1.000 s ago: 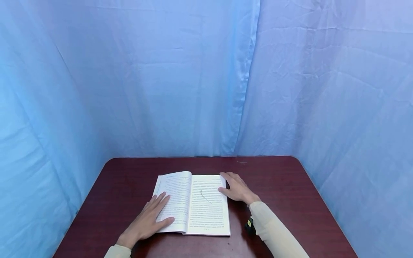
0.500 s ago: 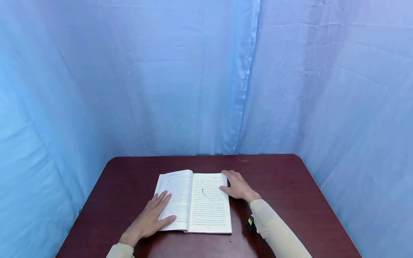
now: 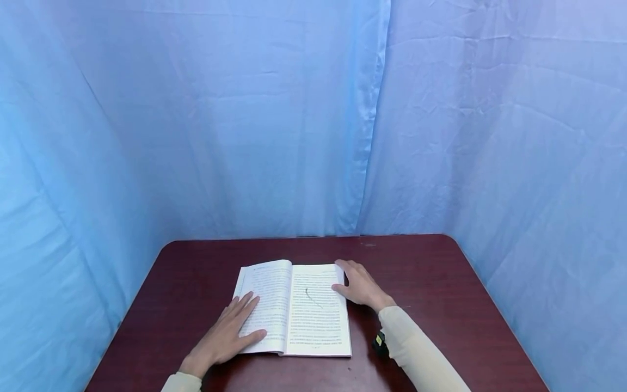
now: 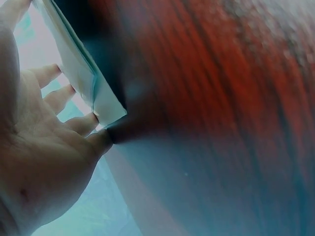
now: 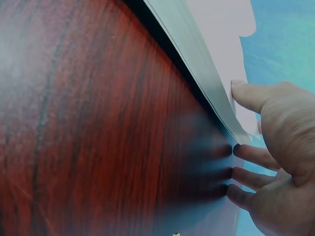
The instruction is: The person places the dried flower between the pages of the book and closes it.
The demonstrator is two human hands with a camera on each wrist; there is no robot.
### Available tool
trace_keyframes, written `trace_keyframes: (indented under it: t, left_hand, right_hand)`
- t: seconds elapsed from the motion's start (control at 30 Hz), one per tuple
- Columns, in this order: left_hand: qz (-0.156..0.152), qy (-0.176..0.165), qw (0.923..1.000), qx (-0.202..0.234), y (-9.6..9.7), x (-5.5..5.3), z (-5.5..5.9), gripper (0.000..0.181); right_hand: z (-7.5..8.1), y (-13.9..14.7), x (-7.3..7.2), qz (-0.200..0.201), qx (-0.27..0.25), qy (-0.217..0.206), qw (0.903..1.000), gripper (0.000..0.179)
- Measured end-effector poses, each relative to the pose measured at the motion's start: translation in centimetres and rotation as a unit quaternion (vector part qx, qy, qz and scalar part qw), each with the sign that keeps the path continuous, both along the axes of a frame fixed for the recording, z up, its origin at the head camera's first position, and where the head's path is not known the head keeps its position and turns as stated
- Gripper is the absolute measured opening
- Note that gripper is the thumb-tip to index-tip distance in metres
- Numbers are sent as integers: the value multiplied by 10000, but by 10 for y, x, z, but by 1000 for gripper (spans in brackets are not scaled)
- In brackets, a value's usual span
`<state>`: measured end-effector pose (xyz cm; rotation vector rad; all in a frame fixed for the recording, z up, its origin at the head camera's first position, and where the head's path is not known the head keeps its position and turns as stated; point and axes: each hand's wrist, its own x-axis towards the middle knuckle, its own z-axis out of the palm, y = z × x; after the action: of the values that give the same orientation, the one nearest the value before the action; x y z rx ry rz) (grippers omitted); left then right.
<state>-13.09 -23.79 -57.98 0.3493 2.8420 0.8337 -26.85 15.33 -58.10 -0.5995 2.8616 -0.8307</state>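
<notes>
An open book [image 3: 315, 326] with printed text lies on the table in the head view, its left page bowed up near the spine. My left hand [image 3: 222, 338] rests on the outer lower part of the left page, fingers spread. In the left wrist view the fingertips of the left hand [image 4: 54, 128] meet the book's edge. The right hand [image 3: 361, 286] is at the upper right corner, its thumb on the right page. The right wrist view shows the other fingers of this hand [image 5: 275, 157] by the corner, some touching the table beside the thick page block [image 5: 192, 54].
The dark red wooden table [image 3: 431, 305] has rounded far corners. Blue curtains [image 3: 274, 120] hang behind it and on both sides. A thin dark curved line [image 3: 313, 298] crosses the right page. A small black device with a yellow mark [image 3: 379, 343] sits under the right wrist.
</notes>
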Motion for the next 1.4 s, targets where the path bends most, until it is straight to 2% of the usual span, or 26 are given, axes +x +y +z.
trace_keyframes:
  t: [0.53,0.67,0.77,0.9,1.1,1.4]
  left_hand:
    - [-19,44,10000,2,1,0,0,93]
    - [5,116,9999,-16,0,0,0,93]
    - [2,149,9999,-10,0,0,1,93]
    - [-25,99,9999,34,1,0,1,93]
    - [2,61,10000,69,4,1,1,93]
    - [-8,15,10000,55,6,1,-1,94]
  right_hand:
    - [4,0,2,-39,268,254,9993,73]
    - [4,-2,-1,30,201,481,9986,70]
    - [5,-3,-4,57,102,726,9973,63]
    - [8,-5,-5,-27,-132,1065,9942,44]
    - [10,-10,-7,-334,-725,1238,9891,13]
    - [8,-9,-5,-576,-992,1123,9870,19]
